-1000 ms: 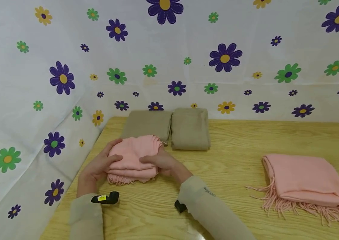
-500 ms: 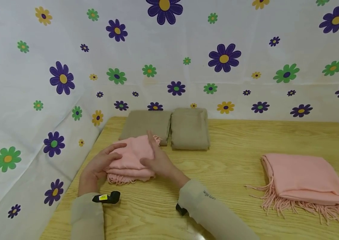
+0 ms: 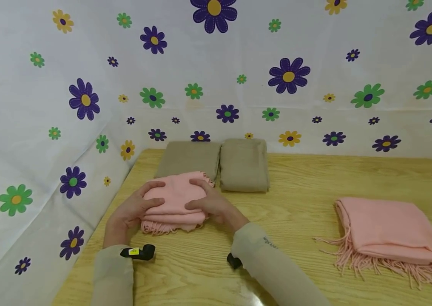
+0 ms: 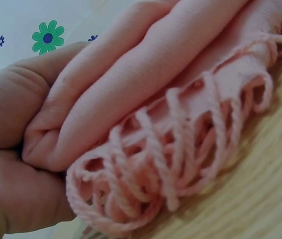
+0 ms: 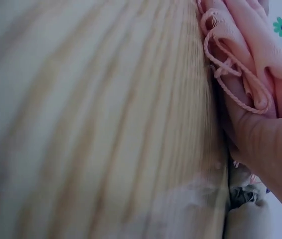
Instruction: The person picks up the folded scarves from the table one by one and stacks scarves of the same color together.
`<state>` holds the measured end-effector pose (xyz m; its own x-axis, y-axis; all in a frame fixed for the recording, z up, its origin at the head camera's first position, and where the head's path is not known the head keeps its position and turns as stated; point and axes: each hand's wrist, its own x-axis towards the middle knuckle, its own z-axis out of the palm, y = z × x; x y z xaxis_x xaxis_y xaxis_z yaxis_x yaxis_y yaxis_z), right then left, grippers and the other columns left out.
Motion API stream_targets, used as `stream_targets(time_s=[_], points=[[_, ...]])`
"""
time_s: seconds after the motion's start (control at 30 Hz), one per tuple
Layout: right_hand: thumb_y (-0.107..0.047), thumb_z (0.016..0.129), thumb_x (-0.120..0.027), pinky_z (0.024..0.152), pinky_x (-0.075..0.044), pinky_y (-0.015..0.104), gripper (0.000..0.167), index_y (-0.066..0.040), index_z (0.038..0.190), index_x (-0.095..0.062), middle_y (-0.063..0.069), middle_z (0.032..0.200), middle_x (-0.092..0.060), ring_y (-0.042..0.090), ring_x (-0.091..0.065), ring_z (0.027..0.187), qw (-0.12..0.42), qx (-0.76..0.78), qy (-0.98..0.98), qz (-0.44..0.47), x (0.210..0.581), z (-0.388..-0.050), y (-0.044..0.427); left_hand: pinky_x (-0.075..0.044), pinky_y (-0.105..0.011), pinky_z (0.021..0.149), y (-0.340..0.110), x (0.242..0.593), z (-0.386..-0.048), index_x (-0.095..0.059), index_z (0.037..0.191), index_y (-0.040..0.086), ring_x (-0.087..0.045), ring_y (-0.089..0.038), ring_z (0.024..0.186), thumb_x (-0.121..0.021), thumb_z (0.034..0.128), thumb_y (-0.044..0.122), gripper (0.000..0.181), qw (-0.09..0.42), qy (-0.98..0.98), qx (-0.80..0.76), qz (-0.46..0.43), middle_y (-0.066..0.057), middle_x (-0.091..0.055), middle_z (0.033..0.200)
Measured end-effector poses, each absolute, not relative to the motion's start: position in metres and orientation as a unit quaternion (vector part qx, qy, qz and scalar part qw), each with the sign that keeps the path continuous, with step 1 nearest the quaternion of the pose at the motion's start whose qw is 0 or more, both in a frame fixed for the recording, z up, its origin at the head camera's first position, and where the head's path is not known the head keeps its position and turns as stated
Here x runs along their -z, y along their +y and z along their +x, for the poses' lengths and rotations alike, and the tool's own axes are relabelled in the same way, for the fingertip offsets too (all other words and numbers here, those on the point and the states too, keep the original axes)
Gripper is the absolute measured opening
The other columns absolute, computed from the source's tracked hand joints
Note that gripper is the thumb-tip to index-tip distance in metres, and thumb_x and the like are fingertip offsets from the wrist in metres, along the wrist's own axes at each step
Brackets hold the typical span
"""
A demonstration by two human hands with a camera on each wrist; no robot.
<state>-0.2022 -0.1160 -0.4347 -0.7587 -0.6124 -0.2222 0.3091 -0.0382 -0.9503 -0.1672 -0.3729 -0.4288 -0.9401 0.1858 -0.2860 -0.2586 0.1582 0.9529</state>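
Gripping the folded pink scarf (image 3: 176, 194) by its two sides, left of the frame's centre, the left hand (image 3: 133, 209) and right hand (image 3: 217, 204) seem to be squaring it on the worktop (image 3: 185, 267); next probably calls for releasing it without disturbing the folds.

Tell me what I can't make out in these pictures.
Head view: part of the left khaki cloth's near edge, hidden by the held pink cloth.
Head view: the lettering on the right sleeve, too small to read.
Left wrist view: part of the left hand, cut off by the picture's left edge.
Right wrist view: the tabletop's fine grain, blurred.
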Motion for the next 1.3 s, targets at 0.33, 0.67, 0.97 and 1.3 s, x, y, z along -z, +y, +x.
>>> stream_targets(time_s=[0.33,0.67,0.97,1.3], points=[[0.004,0.083,-0.074,0.078,-0.048,0.030,0.075,-0.020,0.147,-0.044,0.012,0.154,-0.030,0.025,-0.049,0.112,0.271,0.682,0.668,-0.122,0.433,-0.198,-0.122,-0.054,-0.026,0.070,-0.369,0.426,-0.166,-0.038,0.147,0.015,-0.063,-0.014,0.081,-0.070,0.0939,0.016,0.062,0.149,0.759,-0.633,-0.038,-0.013,-0.049,0.121],[0.005,0.083,-0.073,0.071,-0.047,0.028,0.074,-0.016,0.147,-0.044,0.015,0.154,-0.028,0.026,-0.047,0.110,0.275,0.679,0.671,-0.121,0.433,-0.194,-0.120,-0.053,-0.026,0.071,-0.367,0.427,-0.163,-0.037,0.147,0.014,-0.062,-0.014,0.082,-0.070,0.0935,0.016,0.063,0.146,0.775,-0.613,-0.038,-0.015,-0.047,0.123],[0.004,0.084,-0.073,0.057,-0.045,0.028,0.073,-0.019,0.147,-0.043,0.015,0.155,-0.025,0.023,-0.053,0.093,0.288,0.681,0.665,-0.106,0.430,-0.190,-0.116,-0.053,-0.025,0.072,-0.364,0.425,-0.164,-0.039,0.146,0.012,-0.063,-0.015,0.081,-0.072,0.0924,0.017,0.063,0.144,0.791,-0.593,-0.036,-0.014,-0.052,0.119],[0.005,0.084,-0.072,0.054,-0.042,0.028,0.073,-0.018,0.147,-0.043,0.017,0.154,-0.027,0.019,-0.050,0.080,0.285,0.678,0.670,-0.101,0.431,-0.187,-0.112,-0.054,-0.026,0.071,-0.360,0.424,-0.164,-0.039,0.145,0.012,-0.063,-0.016,0.080,-0.071,0.0924,0.015,0.061,0.155,0.791,-0.590,-0.038,-0.018,-0.050,0.120]])
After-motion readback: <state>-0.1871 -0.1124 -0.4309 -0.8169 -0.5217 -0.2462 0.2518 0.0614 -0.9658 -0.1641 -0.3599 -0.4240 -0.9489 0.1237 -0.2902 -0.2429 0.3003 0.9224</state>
